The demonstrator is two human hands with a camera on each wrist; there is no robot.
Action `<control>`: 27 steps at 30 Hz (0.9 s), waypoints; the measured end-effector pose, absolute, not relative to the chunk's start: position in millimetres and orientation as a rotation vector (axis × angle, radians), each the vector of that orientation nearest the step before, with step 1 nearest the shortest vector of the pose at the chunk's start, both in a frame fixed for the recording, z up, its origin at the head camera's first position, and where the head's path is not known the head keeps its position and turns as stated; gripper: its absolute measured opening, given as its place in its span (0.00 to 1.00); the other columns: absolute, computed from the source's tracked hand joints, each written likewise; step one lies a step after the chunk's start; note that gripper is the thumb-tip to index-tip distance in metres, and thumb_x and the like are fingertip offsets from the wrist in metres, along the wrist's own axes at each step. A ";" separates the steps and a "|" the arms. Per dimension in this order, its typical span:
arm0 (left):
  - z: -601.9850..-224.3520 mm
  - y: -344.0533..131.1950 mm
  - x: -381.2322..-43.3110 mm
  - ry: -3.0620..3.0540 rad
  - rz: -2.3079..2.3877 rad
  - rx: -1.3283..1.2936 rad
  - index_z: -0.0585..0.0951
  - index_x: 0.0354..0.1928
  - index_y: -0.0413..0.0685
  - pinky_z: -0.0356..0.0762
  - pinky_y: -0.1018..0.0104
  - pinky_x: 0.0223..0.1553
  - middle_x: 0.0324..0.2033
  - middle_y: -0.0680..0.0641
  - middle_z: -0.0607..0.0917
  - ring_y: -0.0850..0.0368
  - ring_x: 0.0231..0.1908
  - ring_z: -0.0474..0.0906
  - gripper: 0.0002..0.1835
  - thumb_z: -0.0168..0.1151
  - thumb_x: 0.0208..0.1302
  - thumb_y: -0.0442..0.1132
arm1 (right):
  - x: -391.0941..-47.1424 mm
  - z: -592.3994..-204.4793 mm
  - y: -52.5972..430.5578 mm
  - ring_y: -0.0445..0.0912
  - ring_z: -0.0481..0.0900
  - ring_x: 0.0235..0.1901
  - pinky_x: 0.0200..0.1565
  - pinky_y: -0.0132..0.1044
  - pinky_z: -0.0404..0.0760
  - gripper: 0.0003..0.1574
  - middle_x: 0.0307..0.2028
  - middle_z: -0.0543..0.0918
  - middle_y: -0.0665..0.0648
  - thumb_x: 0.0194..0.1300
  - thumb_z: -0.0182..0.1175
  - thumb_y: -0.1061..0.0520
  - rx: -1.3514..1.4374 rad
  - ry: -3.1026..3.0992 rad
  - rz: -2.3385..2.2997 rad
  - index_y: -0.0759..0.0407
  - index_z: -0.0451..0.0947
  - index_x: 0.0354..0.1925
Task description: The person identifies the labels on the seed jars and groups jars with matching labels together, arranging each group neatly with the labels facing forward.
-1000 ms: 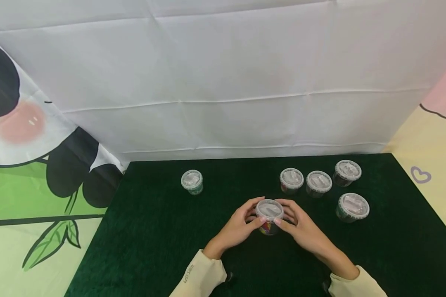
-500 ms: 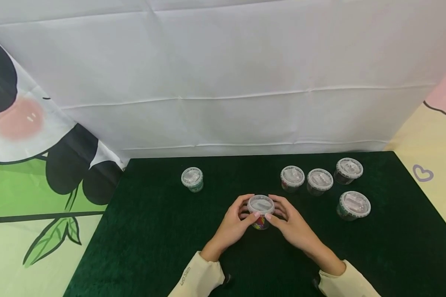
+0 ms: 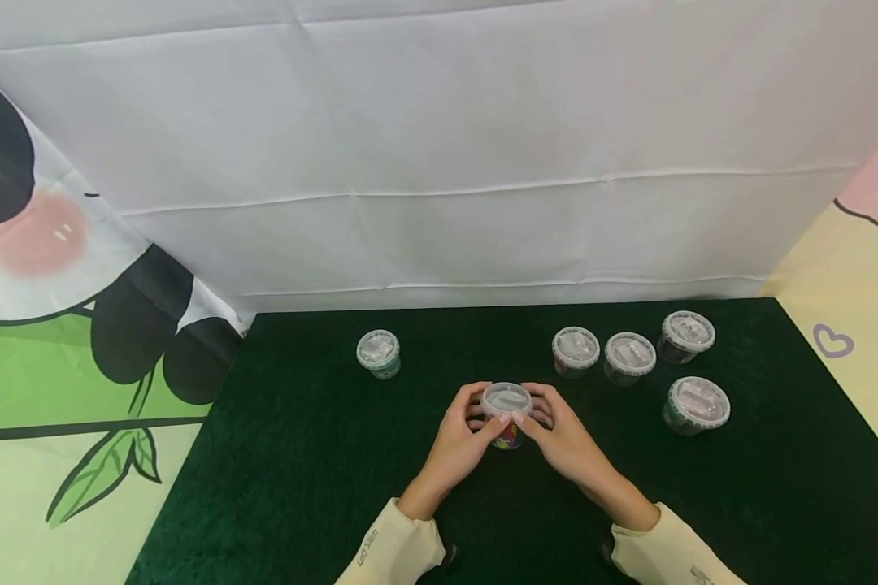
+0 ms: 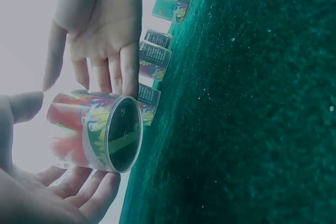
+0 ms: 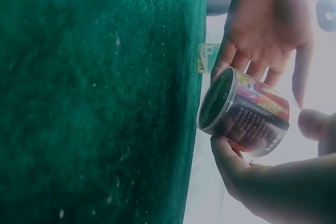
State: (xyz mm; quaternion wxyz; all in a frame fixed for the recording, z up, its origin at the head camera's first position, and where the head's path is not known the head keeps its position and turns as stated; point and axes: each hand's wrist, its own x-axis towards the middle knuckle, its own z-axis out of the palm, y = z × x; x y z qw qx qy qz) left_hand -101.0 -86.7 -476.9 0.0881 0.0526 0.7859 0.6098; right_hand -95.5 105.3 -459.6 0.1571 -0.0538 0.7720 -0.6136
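Note:
A small clear plastic tub (image 3: pixel 507 400) with a round lid is held between both hands, in the middle of the head view. My left hand (image 3: pixel 455 440) grips its left side and my right hand (image 3: pixel 567 443) its right side, with both thumbs at the front near the rim. The left wrist view shows red contents and a colourful label on the tub (image 4: pixel 94 129), its bottom facing the camera and raised off the cloth. A dark printed label covers another side of the tub (image 5: pixel 257 121) in the right wrist view. Some fingertips are hidden behind it.
Several similar lidded tubs stand on the dark green cloth (image 3: pixel 300 455): one tub (image 3: pixel 378 353) at the back left, and a group at the back right, including a tub (image 3: pixel 576 351) and a nearer tub (image 3: pixel 697 405). A white backdrop (image 3: pixel 439 162) rises behind.
Both hands have carried the tub a little to the left, mostly in the first half second. The head view has shifted slightly. The other tubs stay where they were.

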 end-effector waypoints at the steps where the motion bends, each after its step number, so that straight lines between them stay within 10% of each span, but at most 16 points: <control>1: -477.2 -86.9 -100.5 2.347 1.813 0.153 0.69 0.72 0.42 0.77 0.48 0.62 0.63 0.41 0.77 0.46 0.60 0.77 0.31 0.66 0.74 0.46 | -95.8 -460.3 104.6 0.67 0.66 0.74 0.75 0.65 0.63 0.36 0.74 0.69 0.72 0.81 0.56 0.57 -0.153 2.210 -1.751 0.65 0.57 0.78; 27: -471.6 -112.3 -107.7 2.256 1.807 0.110 0.68 0.75 0.43 0.76 0.45 0.66 0.67 0.40 0.76 0.44 0.64 0.77 0.29 0.58 0.80 0.48 | -111.5 -463.2 100.4 0.66 0.64 0.76 0.74 0.63 0.65 0.38 0.77 0.64 0.71 0.85 0.48 0.50 -0.266 1.994 -1.790 0.59 0.51 0.82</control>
